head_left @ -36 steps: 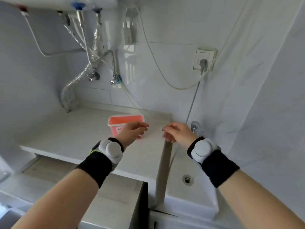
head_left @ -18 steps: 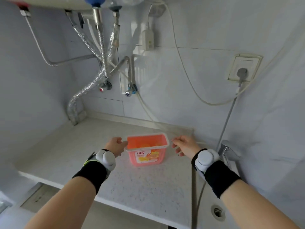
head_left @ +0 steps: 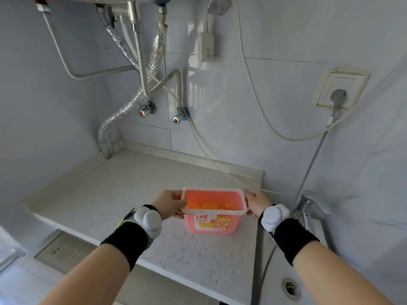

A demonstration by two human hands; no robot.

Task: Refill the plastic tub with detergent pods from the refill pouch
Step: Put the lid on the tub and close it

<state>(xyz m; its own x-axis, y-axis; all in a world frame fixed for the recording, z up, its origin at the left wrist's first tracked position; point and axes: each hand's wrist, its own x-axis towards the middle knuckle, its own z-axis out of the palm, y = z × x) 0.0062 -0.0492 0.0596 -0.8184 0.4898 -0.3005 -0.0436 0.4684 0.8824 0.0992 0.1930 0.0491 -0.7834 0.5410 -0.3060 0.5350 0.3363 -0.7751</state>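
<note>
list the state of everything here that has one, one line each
tub: lid off, a few orange pods inside, standing on the counter
left hand: grip closed on the tub's left rim
right hand: grip closed on the tub's right rim
socket: grey plug pushed in
sink: looks dry, drain unplugged
tap: no water running
</note>
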